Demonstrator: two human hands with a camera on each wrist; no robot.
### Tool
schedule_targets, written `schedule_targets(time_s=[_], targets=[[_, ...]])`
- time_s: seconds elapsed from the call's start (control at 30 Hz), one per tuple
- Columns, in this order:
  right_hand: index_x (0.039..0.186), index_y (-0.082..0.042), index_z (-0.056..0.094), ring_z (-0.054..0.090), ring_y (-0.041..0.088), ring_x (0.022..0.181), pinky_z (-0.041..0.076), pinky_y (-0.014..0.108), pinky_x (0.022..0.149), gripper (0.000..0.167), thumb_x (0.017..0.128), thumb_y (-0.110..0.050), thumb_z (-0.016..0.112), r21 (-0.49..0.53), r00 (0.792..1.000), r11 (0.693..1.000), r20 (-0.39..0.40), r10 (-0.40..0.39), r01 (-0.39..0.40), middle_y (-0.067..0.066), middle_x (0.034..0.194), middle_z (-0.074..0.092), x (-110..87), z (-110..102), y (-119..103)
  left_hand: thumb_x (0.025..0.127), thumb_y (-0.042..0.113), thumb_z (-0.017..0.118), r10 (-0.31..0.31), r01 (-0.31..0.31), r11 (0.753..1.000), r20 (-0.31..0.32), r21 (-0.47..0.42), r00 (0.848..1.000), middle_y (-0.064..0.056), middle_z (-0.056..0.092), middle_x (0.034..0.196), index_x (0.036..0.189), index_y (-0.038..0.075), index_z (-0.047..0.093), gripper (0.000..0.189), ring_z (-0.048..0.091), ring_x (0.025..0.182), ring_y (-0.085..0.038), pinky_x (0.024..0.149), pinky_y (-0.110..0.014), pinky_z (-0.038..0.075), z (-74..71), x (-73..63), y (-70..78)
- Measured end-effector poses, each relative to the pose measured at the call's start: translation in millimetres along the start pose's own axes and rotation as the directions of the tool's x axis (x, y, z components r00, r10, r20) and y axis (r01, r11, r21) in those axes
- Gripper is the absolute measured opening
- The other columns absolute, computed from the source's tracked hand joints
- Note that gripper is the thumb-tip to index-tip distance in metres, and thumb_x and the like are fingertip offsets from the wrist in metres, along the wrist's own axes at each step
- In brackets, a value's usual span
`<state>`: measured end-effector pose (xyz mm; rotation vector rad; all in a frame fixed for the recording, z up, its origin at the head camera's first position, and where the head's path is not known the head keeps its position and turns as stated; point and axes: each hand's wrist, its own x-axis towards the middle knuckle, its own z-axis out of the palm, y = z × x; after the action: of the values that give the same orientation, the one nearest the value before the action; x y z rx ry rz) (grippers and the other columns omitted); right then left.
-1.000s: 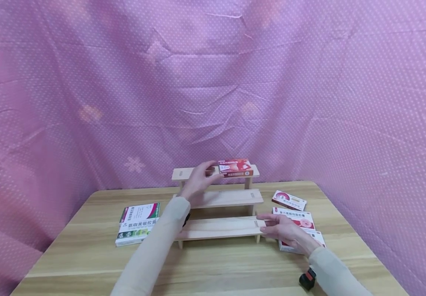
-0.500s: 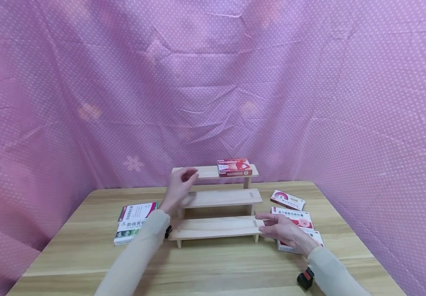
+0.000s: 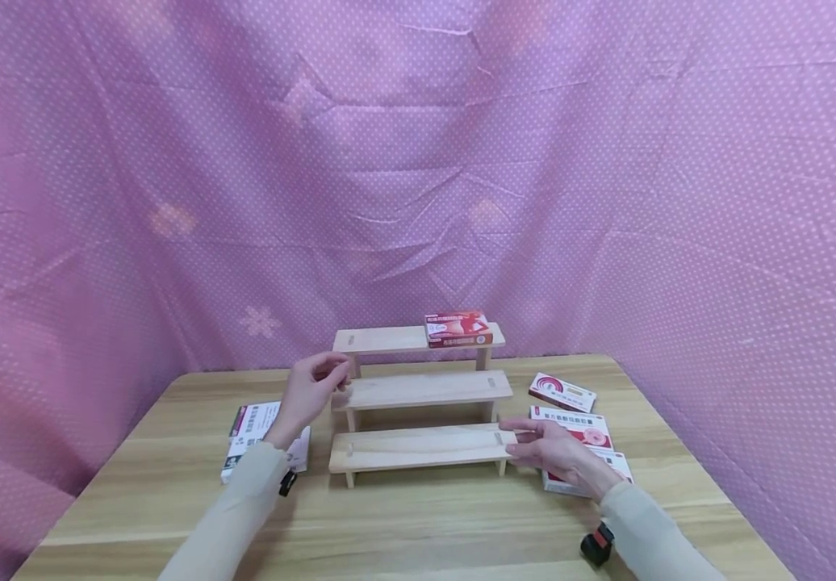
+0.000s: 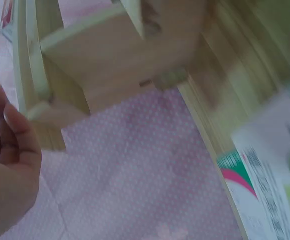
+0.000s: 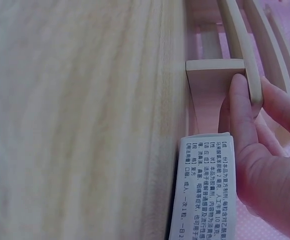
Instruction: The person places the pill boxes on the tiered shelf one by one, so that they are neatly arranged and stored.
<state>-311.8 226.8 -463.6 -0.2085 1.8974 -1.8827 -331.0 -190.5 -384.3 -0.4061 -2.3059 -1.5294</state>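
A three-step wooden shelf (image 3: 425,446) stands on the table. At the right end of its lowest board, my right hand (image 3: 563,458) pinches the board between thumb and fingers; in the right wrist view the fingers (image 5: 242,107) lie under the board's edge. A red and white medicine box (image 3: 457,331) lies flat on the top step, toward the right. My left hand (image 3: 311,394) hovers beside the shelf's left end, loosely curled around nothing. Beneath its wrist are white and green medicine boxes (image 3: 249,428), partly hidden by the forearm.
On the table (image 3: 403,532) to the shelf's right lie a small white and red box (image 3: 563,393) and two larger medicine boxes (image 3: 595,436), partly behind the right hand. A pink dotted cloth (image 3: 418,161) hangs behind and along both sides.
My left hand has come away from the red medicine box on the top step, moving left and down past the shelf's left end. The right hand keeps its place.
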Motion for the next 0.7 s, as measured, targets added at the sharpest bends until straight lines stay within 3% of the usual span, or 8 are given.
schedule_targets(time_s=[0.1, 0.2, 0.4, 0.53, 0.7], targets=[[0.141, 0.003, 0.047, 0.065, 0.015, 0.093, 0.058, 0.025, 0.083, 0.058, 0.088, -0.002, 0.068, -0.009, 1.000, 1.000, -0.021, 0.004, -0.004, 0.010, 0.109, 0.060, 0.8, 1.3, 0.0, 0.097, 0.012, 0.060, -0.038, 0.036, 0.998, 0.058, 0.045, 0.998, -0.023, 0.070, 0.087, 0.110, -0.002, 0.067, 0.020, 0.067, 0.077, -0.033, 0.066, -0.029, 0.058, -14.8, -9.4, 1.9], [0.140, 0.000, 0.049, 0.064, 0.015, 0.093, 0.057, 0.025, 0.081, 0.057, 0.087, -0.003, 0.070, -0.016, 0.999, 1.000, -0.048, 0.011, -0.012, 0.010, 0.109, 0.059, 1.2, 2.2, 0.2, 0.098, 0.017, 0.060, -0.059, 0.052, 0.995, 0.088, 0.088, 0.994, -0.018, 0.071, 0.088, 0.110, 0.004, 0.068, 0.020, 0.067, 0.080, -0.032, 0.067, -0.026, 0.056, -28.4, -15.7, -2.4], [0.141, 0.001, 0.048, 0.064, 0.015, 0.094, 0.057, 0.025, 0.084, 0.058, 0.088, -0.003, 0.069, -0.003, 0.999, 1.000, -0.039, 0.013, -0.013, 0.011, 0.112, 0.058, 0.1, 0.7, -0.4, 0.097, 0.030, 0.061, -0.078, 0.066, 0.991, 0.105, 0.116, 0.991, -0.009, 0.072, 0.091, 0.114, 0.010, 0.068, 0.027, 0.069, 0.082, -0.026, 0.065, -0.023, 0.056, -48.7, -26.1, -24.0], [0.142, 0.001, 0.047, 0.064, 0.015, 0.095, 0.057, 0.025, 0.085, 0.058, 0.088, -0.004, 0.069, -0.001, 0.999, 1.000, -0.033, 0.014, -0.014, 0.011, 0.113, 0.058, -0.1, 0.7, -0.1, 0.097, 0.030, 0.061, -0.092, 0.075, 0.987, 0.118, 0.140, 0.989, -0.011, 0.073, 0.092, 0.114, 0.008, 0.068, 0.028, 0.069, 0.080, -0.020, 0.061, -0.024, 0.055, -59.9, -31.8, -34.5], [0.140, 0.000, 0.050, 0.063, 0.015, 0.095, 0.057, 0.026, 0.084, 0.057, 0.087, -0.005, 0.071, -0.011, 0.999, 1.000, -0.039, 0.016, -0.016, 0.011, 0.114, 0.057, 0.8, 0.7, 0.1, 0.097, 0.025, 0.061, -0.089, 0.064, 0.985, 0.150, 0.162, 0.985, -0.008, 0.072, 0.093, 0.115, 0.005, 0.067, 0.027, 0.066, 0.080, -0.015, 0.068, -0.026, 0.056, -74.0, -37.4, -45.0]])
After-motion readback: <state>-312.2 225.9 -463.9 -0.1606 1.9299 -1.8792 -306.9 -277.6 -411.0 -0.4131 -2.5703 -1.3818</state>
